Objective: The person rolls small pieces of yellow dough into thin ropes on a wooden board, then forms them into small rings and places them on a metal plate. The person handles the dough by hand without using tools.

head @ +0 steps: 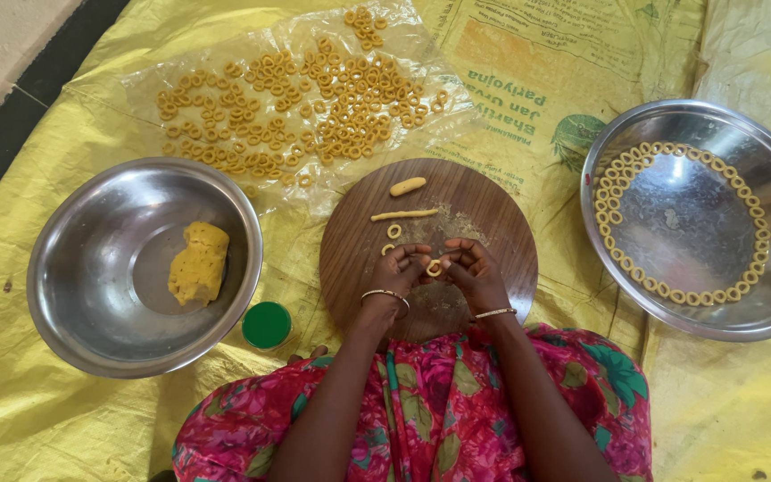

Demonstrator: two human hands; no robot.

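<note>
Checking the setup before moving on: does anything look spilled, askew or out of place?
Nothing stands out. A few dough rings lie apart from the rest at the plastic sheet's far edge, and crumbs dust the wooden board.

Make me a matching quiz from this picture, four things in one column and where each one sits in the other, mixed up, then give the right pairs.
Things:
1. dough lump
2. green lid
3. dough rope
4. small ring being shaped

Places:
A. on the round wooden board
B. between the fingertips of the left hand and right hand
C. inside the left steel bowl
D. on the yellow sheet, between bowl and board

Pairs: 1-C, 2-D, 3-A, 4-B
</note>
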